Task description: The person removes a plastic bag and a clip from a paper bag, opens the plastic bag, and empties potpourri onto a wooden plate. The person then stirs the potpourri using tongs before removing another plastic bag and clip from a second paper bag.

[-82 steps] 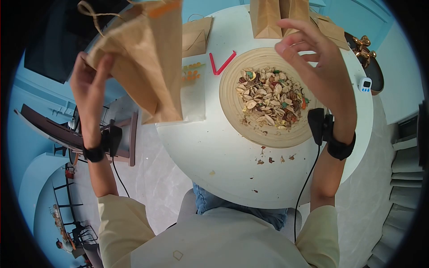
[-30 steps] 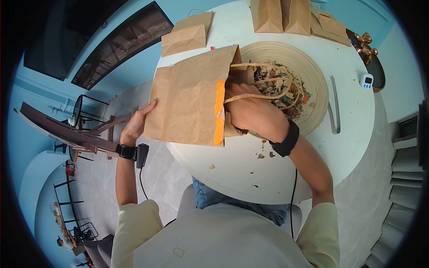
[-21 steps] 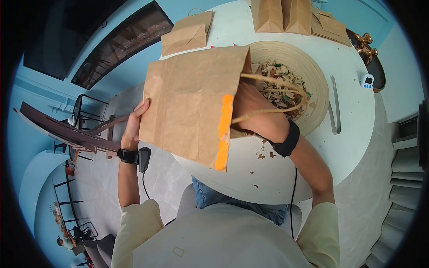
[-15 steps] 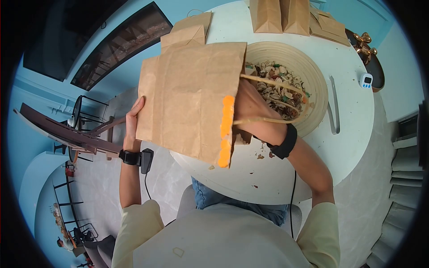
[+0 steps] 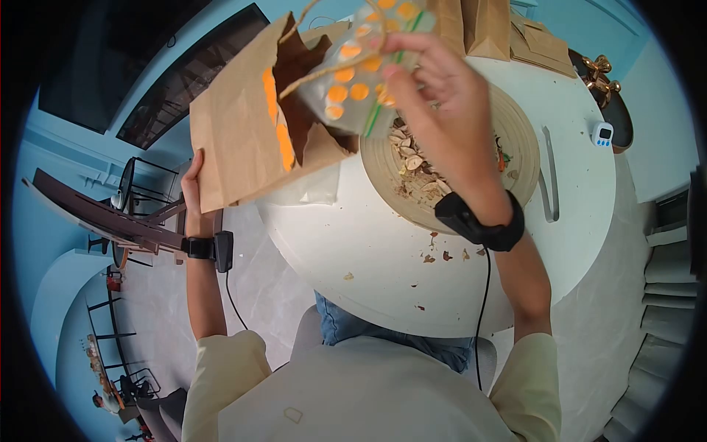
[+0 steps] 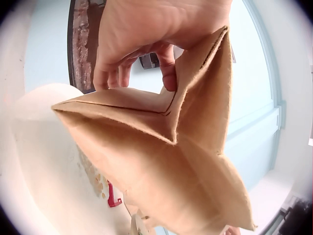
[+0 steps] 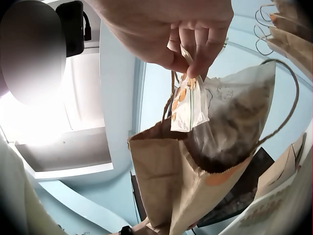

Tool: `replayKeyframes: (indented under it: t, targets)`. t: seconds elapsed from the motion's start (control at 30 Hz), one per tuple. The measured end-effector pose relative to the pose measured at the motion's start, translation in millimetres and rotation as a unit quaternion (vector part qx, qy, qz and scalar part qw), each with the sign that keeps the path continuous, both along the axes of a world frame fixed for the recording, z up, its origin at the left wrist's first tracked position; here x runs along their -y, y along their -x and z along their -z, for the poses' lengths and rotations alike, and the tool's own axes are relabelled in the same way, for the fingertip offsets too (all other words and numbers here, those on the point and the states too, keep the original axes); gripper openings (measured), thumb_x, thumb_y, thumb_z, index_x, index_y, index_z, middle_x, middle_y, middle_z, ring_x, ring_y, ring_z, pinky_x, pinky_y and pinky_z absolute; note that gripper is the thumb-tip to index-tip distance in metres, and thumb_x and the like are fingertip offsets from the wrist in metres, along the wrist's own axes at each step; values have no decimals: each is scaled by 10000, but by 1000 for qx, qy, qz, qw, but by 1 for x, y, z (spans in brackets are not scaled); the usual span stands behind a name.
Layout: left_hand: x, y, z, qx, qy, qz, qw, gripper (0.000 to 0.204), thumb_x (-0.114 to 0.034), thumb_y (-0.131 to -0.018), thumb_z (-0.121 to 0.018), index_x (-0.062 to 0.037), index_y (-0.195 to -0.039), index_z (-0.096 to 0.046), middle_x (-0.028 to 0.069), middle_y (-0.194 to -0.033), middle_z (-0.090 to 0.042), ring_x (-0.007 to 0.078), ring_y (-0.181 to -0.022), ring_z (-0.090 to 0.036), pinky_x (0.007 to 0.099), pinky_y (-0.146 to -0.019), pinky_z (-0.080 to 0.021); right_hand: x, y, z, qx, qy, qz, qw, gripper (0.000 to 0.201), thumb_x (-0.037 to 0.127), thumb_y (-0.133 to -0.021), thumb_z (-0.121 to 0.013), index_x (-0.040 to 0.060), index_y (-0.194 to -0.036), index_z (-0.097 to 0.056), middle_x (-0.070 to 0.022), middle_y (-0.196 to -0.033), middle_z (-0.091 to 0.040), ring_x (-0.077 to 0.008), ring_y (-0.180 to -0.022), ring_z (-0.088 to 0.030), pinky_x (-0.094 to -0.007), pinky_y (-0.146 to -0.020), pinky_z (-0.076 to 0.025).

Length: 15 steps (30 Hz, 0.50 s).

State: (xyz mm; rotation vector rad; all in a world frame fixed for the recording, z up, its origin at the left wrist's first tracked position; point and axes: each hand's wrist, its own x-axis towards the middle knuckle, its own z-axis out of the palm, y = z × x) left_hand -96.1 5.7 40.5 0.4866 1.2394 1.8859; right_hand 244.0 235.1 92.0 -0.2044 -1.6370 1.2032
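Holding: my right hand (image 5: 442, 103) pinches the top of a clear pouch (image 5: 353, 74) printed with orange dots, fingers (image 7: 195, 46) and thumb closed on its upper edge.
Pouch: raised above the table, its lower end at the mouth of the bag (image 5: 243, 125); something dark fills its lower part (seen from the right wrist).
Left hand (image 5: 193, 193): grips the bag's folded bottom, fingers (image 6: 115, 73) curled round a crease.
Bag: brown paper with an orange strip by its mouth, lifted off the table and tilted, mouth toward my right hand; one twine handle loops across the pouch.
Bowl (image 5: 515, 147): wide and pale, on the table just under my right hand, holding dried petals and husks (image 5: 412, 158).
Table (image 5: 353, 243): round, white, with crumbs (image 5: 445, 255) near its front edge.
Beyond: tongs (image 5: 551, 173) right of the bowl, a small timer (image 5: 602, 133) farther right, more paper bags (image 5: 486, 22) at the far edge.
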Motion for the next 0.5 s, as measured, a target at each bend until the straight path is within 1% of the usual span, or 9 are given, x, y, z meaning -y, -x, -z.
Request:
replayKeyframes:
  t: [0.07, 0.13, 0.17, 0.2, 0.27, 0.33, 0.4, 0.43, 0.5]
  targets:
    - [-1, 10, -5, -7, 1, -15, 1000, 454, -276, -990, -491, 8, -1341, -447, 180, -1262, -591, 295, -1068, -641, 426, -915, -536, -11, -8, -3, -7, 1, -1, 1000, 208, 9, -925, -555, -16, -1126, -600, -65, -1112, -669, -41, -834, -606, -195, -721, -501]
    - [-3, 19, -12, -42, -6, -26, 999, 451, -270, -988, -492, 11, -1338, -449, 178, -1262, -588, 293, -1072, -637, 416, -914, -536, -34, -3, 6, -98, -6, 56, 994, 200, 13, -924, -546, -7, -1109, -620, -67, -1086, -679, -30, -819, -596, -193, -742, -494]
    - [-5, 29, -14, -63, 2, -38, 997, 448, -267, -982, -507, 4, -1335, -455, 160, -1250, -592, 269, -1060, -640, 382, -913, -532, -32, -3, 3, -98, -7, 56, 994, 200, 13, -924, -546, -7, -1109, -620, -67, -1086, -679, -30, -819, -596, -193, -742, -494]
    - [-7, 36, -18, -63, 2, -38, 997, 448, -267, -982, -507, 4, -1335, -455, 160, -1250, -592, 269, -1060, -640, 382, -913, -532, -29, -5, -2, -72, 2, 63, 995, 199, 10, -920, -544, -7, -1102, -624, -63, -1068, -681, -26, -810, -590, -191, -735, -489]
    - [-13, 47, -29, -141, 19, -88, 986, 461, -267, -973, -530, 1, -1340, -450, 141, -1243, -595, 239, -1054, -640, 347, -916, -522, -17, -12, -20, -20, 21, 75, 997, 199, 5, -913, -540, -5, -1089, -632, -55, -1032, -685, -19, -792, -580, -187, -721, -481]
    - [-26, 42, -48, -161, 13, -95, 982, 417, -273, -966, -549, -10, -1285, -499, 109, -1191, -617, 207, -1022, -640, 321, -902, -512, -3, -19, -42, 31, 39, 87, 995, 200, -1, -905, -537, -3, -1076, -640, -46, -995, -689, -12, -775, -569, -183, -708, -472]
    - [-40, 43, -63, -225, 16, -124, 966, 350, -276, -962, -558, -25, -1206, -550, 70, -1094, -637, 173, -963, -638, 297, -862, -503, 8, -25, -59, 82, 57, 98, 990, 202, -7, -897, -533, -2, -1062, -649, -38, -959, -693, -6, -757, -559, -179, -694, -463]
    - [-49, 39, -70, -254, 33, -150, 955, 303, -284, -957, -569, -40, -1135, -587, 32, -1001, -630, 134, -887, -620, 265, -807, -482, 12, -27, -64, 108, 67, 104, 986, 203, -10, -893, -531, -1, -1055, -653, -34, -941, -695, -2, -748, -554, -177, -687, -458]
    - [-66, 31, -86, -296, 43, -158, 941, 301, -283, -955, -572, -39, -1132, -591, 26, -984, -624, 125, -872, -613, 259, -790, -474, 6, -28, -53, 134, 76, 109, 982, 205, -13, -889, -529, 0, -1049, -657, -30, -923, -697, 1, -740, -548, -175, -680, -454]
